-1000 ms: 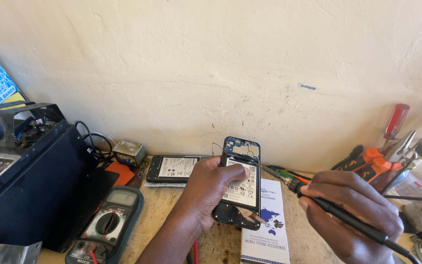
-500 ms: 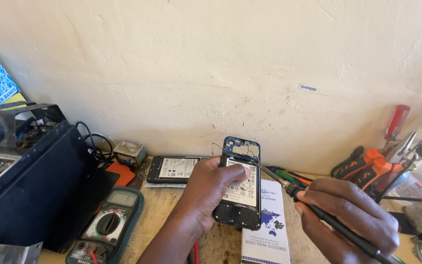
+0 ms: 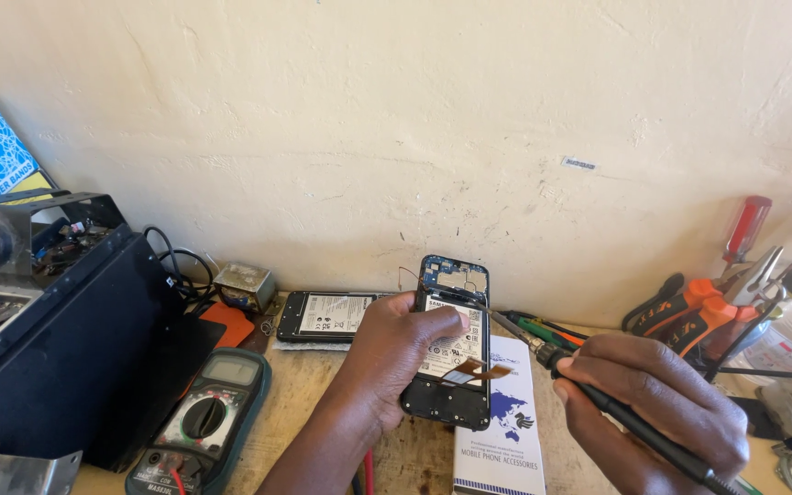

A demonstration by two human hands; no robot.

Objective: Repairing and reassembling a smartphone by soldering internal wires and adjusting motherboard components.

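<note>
Black opened phone [image 3: 451, 353] upright in left hand [image 3: 387, 357] fingers, right hand [image 3: 653, 403] gripping soldering iron [image 3: 598, 394], tip seemingly at phone's edge

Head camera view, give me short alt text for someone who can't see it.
A left hand holds an opened phone upright on a wooden bench while the right hand touches a soldering iron to it. A multimeter lies at left.

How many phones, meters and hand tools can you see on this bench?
Opened phones with backs off: 2, one held upright, one lying flat
Green-cased multimeter with dial: 1
Black soldering iron: 1
Orange-handled pliers: 1
Red-handled screwdriver: 1
Total: 6
</note>
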